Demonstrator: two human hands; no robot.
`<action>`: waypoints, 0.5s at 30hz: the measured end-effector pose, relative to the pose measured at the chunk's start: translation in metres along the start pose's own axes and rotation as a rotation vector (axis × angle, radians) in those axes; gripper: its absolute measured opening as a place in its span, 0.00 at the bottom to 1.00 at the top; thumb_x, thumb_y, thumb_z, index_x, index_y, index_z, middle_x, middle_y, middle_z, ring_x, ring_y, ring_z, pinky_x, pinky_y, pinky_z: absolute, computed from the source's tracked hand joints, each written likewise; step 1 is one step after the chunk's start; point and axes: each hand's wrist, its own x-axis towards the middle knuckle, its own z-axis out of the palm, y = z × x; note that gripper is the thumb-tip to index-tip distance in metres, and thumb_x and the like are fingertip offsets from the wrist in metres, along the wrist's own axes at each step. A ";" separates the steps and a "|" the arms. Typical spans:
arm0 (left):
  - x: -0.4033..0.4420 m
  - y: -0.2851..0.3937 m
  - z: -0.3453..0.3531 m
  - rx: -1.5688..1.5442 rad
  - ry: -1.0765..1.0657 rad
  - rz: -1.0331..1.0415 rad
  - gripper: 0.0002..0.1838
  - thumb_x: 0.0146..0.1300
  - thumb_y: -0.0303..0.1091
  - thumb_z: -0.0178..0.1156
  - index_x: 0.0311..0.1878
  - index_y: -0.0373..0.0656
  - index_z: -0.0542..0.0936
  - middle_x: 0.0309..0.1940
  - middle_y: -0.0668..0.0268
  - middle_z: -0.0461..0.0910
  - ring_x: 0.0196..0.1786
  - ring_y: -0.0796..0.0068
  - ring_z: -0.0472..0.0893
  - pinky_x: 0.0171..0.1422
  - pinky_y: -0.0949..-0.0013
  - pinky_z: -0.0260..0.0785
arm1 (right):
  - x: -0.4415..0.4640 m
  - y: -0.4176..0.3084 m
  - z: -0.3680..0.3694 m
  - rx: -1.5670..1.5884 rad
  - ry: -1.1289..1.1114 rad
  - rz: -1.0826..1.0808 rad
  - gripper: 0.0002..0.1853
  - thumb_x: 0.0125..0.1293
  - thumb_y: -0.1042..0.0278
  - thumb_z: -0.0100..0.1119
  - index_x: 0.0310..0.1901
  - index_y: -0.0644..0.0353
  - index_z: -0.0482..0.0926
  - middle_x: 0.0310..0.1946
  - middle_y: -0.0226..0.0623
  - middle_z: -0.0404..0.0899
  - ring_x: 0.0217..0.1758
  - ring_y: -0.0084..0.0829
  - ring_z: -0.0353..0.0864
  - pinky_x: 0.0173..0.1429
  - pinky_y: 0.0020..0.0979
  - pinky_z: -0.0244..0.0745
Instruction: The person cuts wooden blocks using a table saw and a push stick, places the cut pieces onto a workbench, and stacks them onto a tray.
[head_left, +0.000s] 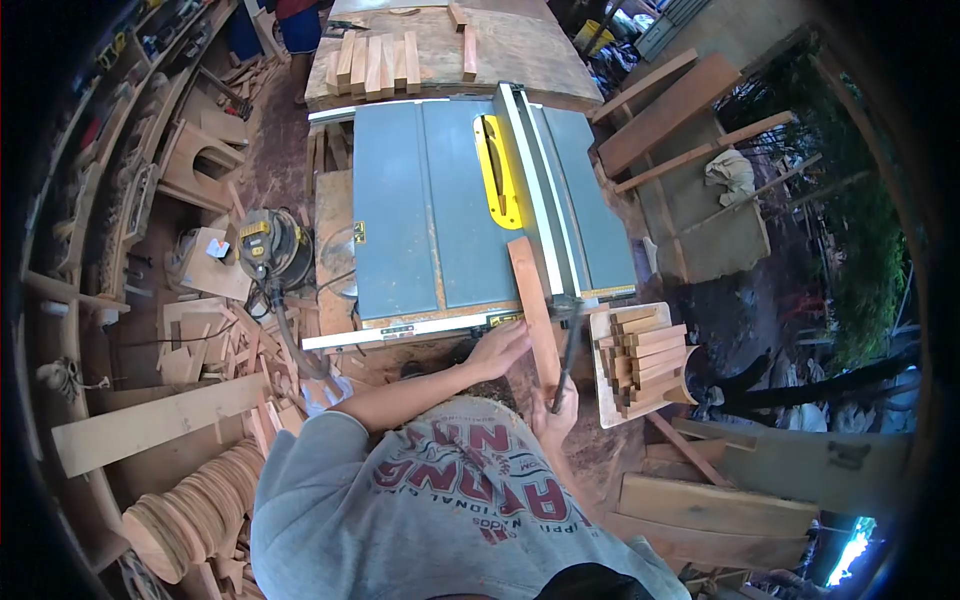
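Note:
A reddish wooden strip lies with its far end on the blue-grey table saw top, close to the rip fence. Its near end sticks out over the front edge toward me. My left hand has its fingers stretched out against the strip's left side, near the saw's front rail. At the near end, my right hand is closed around a thin black push stick and is against the strip. The yellow throat plate lies ahead of the strip; I cannot make out the blade.
Cut strips lie on the wooden outfeed table. Right of the saw, a small board bears stacked blocks. A yellow-black shop vacuum stands left. Offcuts litter the floor; boards lean at right.

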 end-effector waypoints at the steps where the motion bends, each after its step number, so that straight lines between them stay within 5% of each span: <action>1: 0.003 0.013 -0.004 0.042 0.116 0.063 0.32 0.74 0.56 0.57 0.63 0.32 0.79 0.65 0.46 0.78 0.69 0.46 0.76 0.74 0.53 0.67 | 0.002 -0.006 0.001 0.008 0.005 -0.043 0.10 0.63 0.73 0.72 0.43 0.63 0.80 0.57 0.55 0.83 0.61 0.56 0.82 0.64 0.50 0.76; 2: 0.005 0.024 -0.012 0.048 0.118 0.060 0.32 0.74 0.56 0.57 0.63 0.32 0.79 0.65 0.46 0.78 0.69 0.46 0.76 0.74 0.53 0.67 | 0.001 -0.005 0.004 0.015 0.004 -0.042 0.10 0.63 0.73 0.72 0.43 0.63 0.80 0.57 0.55 0.83 0.61 0.56 0.82 0.64 0.50 0.76; 4: 0.008 0.050 -0.030 0.032 -0.066 -0.324 0.23 0.69 0.51 0.63 0.50 0.37 0.82 0.53 0.50 0.84 0.54 0.49 0.83 0.58 0.51 0.76 | 0.002 0.000 0.011 0.071 -0.023 -0.058 0.09 0.62 0.75 0.71 0.41 0.63 0.79 0.57 0.57 0.82 0.60 0.58 0.81 0.65 0.50 0.75; 5: 0.012 0.040 -0.024 0.213 0.021 -0.341 0.17 0.63 0.45 0.65 0.46 0.42 0.83 0.47 0.53 0.85 0.45 0.50 0.86 0.48 0.50 0.78 | 0.004 0.004 0.013 0.075 -0.026 -0.060 0.09 0.62 0.75 0.71 0.41 0.63 0.79 0.57 0.57 0.82 0.60 0.58 0.81 0.65 0.50 0.75; 8: 0.011 0.030 -0.021 0.362 0.329 -0.096 0.15 0.61 0.42 0.64 0.45 0.43 0.84 0.47 0.51 0.85 0.45 0.48 0.85 0.47 0.49 0.77 | 0.011 0.010 0.021 -0.051 -0.046 -0.122 0.10 0.60 0.77 0.70 0.41 0.64 0.79 0.58 0.59 0.81 0.61 0.60 0.78 0.66 0.52 0.73; 9: 0.015 0.034 -0.024 0.288 0.243 -0.217 0.26 0.58 0.47 0.73 0.59 0.45 0.85 0.54 0.50 0.86 0.57 0.47 0.84 0.62 0.50 0.75 | 0.012 0.014 0.027 -0.048 -0.047 -0.101 0.11 0.59 0.78 0.70 0.42 0.64 0.79 0.59 0.59 0.79 0.62 0.60 0.77 0.67 0.52 0.71; 10: 0.011 0.032 -0.021 0.286 0.251 -0.219 0.26 0.58 0.47 0.73 0.59 0.45 0.85 0.54 0.50 0.86 0.57 0.47 0.84 0.62 0.50 0.75 | 0.013 0.017 0.031 -0.045 -0.050 -0.080 0.12 0.57 0.78 0.70 0.42 0.64 0.79 0.59 0.59 0.78 0.62 0.60 0.75 0.68 0.52 0.70; 12: -0.001 0.024 -0.016 0.364 0.219 0.140 0.36 0.57 0.42 0.73 0.69 0.42 0.78 0.65 0.47 0.80 0.69 0.47 0.77 0.75 0.51 0.67 | 0.017 0.022 0.037 -0.056 -0.073 -0.063 0.11 0.58 0.78 0.69 0.42 0.64 0.79 0.60 0.58 0.77 0.63 0.60 0.75 0.68 0.52 0.69; 13: -0.005 0.020 -0.019 0.337 0.088 0.195 0.44 0.54 0.40 0.72 0.75 0.37 0.70 0.74 0.47 0.71 0.78 0.44 0.67 0.85 0.48 0.54 | 0.020 0.022 0.039 -0.069 -0.090 -0.037 0.11 0.59 0.77 0.69 0.42 0.64 0.78 0.60 0.58 0.77 0.64 0.59 0.74 0.68 0.52 0.69; 15: -0.006 0.018 -0.018 0.422 0.040 0.209 0.46 0.53 0.40 0.71 0.76 0.37 0.69 0.76 0.47 0.68 0.80 0.44 0.63 0.86 0.47 0.51 | 0.026 0.021 0.041 -0.072 -0.104 -0.004 0.11 0.60 0.77 0.68 0.42 0.64 0.78 0.59 0.57 0.77 0.64 0.59 0.74 0.68 0.51 0.69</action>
